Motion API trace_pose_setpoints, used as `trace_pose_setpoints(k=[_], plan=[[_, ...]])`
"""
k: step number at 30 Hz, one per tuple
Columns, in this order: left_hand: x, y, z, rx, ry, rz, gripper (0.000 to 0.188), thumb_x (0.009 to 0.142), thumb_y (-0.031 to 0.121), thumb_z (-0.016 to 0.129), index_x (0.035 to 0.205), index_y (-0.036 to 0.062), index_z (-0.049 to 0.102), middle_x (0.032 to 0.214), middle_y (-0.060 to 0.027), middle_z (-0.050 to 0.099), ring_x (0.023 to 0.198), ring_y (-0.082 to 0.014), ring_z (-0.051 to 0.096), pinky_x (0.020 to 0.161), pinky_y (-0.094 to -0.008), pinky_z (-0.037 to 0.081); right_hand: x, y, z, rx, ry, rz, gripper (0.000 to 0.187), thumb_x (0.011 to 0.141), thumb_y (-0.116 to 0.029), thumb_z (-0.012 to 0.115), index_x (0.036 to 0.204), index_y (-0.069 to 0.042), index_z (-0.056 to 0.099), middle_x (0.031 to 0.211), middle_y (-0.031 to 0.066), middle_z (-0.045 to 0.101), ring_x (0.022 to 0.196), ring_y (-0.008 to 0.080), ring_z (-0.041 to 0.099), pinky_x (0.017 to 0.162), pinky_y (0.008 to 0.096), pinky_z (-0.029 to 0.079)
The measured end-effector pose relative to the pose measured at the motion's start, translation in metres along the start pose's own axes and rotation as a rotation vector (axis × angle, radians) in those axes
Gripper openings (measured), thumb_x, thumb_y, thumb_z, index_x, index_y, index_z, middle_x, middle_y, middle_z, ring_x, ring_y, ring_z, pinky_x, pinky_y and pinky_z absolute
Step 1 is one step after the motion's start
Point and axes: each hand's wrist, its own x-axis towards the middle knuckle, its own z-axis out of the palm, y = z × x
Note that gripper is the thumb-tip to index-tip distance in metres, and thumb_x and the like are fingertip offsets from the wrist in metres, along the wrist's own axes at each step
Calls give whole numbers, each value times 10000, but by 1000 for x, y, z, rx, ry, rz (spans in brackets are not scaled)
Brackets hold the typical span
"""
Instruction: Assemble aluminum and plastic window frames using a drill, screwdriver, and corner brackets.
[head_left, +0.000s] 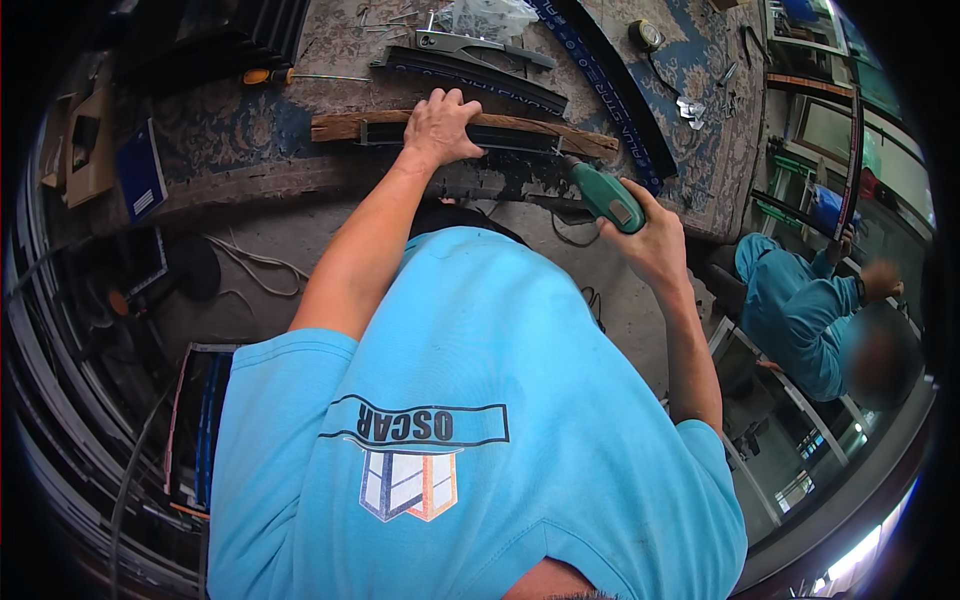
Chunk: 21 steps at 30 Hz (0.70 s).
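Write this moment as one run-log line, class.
left hand: on wooden strip | right hand: gripping green power tool, tip near dark profile | nearby: tape measure, orange-handled screwdriver

Rough wooden strip (350, 127), smooth plastic drill casing (603, 196), matt woven carpet (722, 150).

head: left fisheye, head-worn | faces steeply down | torso (450, 330) close, bench (255, 170) farther

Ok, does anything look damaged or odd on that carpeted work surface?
Yes: the blue-and-beige patterned carpet looks worn, with dark, ragged patches along its near edge, just below the long brown wooden bar. I can't tell whether they're stains or bare spots.
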Motion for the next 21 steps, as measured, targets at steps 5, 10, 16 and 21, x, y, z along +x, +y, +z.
trace_pose_setpoints(k=[5, 10, 16, 21], plan=[[0, 1, -1, 10, -5, -9, 563, 636, 424, 926, 1122, 227, 721, 1123, -52, 595, 1166, -284, 569, 989, -459, 522, 2, -2, 1, -33, -5, -5, 727, 720, -370, 827, 1352, -43, 673, 1018, 217, 781, 928, 330, 784, 878, 401, 598], [2, 0, -1, 7, -13, -3, 563, 636, 422, 926, 1123, 227, 722, 1127, -51, 594, 1174, -282, 565, 997, -458, 519, 2, -3, 1, -40, -6, 2, 730, 715, -373, 830, 1349, -44, 674, 1003, 222, 779, 921, 334, 783, 870, 408, 599], [0, 0, 1, -7, -10, -14, 557, 634, 413, 925, 1114, 220, 719, 1120, -51, 589, 1163, -284, 564, 992, -461, 516, 3, -2, 2, -77, -9, -11, 738, 716, -377, 826, 1355, -43, 667, 981, 225, 775, 903, 344, 780, 851, 415, 599], [0, 1, 1, -13, 10, 6, 554, 630, 407, 928, 1104, 210, 717, 1116, -58, 588, 1151, -289, 566, 977, -461, 521, 5, -5, 2, -180, -3, -109, 694, 730, -368, 813, 1333, -52, 674, 942, 217, 771, 863, 358, 772, 811, 428, 602]])
